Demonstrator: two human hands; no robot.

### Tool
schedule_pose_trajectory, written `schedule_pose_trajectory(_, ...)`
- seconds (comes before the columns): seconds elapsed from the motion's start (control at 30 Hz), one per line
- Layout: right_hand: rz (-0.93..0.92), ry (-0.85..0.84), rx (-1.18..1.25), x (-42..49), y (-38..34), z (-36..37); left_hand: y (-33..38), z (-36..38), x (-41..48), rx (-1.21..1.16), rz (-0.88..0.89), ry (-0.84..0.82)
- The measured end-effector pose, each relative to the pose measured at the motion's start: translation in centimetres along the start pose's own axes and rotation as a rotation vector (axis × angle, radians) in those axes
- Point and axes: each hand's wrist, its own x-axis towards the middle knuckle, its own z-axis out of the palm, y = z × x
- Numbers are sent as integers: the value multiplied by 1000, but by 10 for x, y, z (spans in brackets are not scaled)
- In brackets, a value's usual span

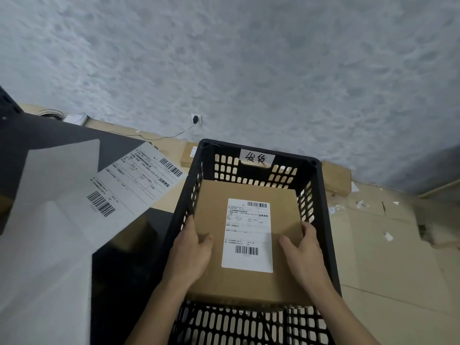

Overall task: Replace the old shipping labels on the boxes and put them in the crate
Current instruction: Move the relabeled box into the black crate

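A brown cardboard box with a white shipping label on its top is inside the black slotted crate. My left hand grips the box's left edge, thumb on top and fingers down the side. On the right edge, my right hand holds it the same way. The crate's far wall carries a white handwritten tag.
A black table at the left holds a sheet of printed shipping labels and blank backing paper. Flattened cardboard covers the floor, with small boxes by the grey wall and a cable plugged into a socket.
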Motion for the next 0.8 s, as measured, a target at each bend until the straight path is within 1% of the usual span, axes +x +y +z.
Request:
schedule_pose_trajectory(0.17, 7, 15, -22, 2, 6, 3, -3, 7, 2, 15, 3, 14)
schedule_pose_trajectory(0.3, -17, -2, -32, 1, 7, 4, -3, 7, 3, 105, -28, 12)
schedule_pose_trajectory(0.5, -33, -41, -161, -4, 5, 7, 2, 6, 5, 131, -41, -18)
schedule_pose_trajectory(0.63, -23, -41, -165, -5, 4, 7, 3, 4, 6, 140, -34, -24)
schedule_pose_trajectory(0.8, -17, -16, -166, 0, 1, 3, 8, 5, 4, 206, -12, 2)
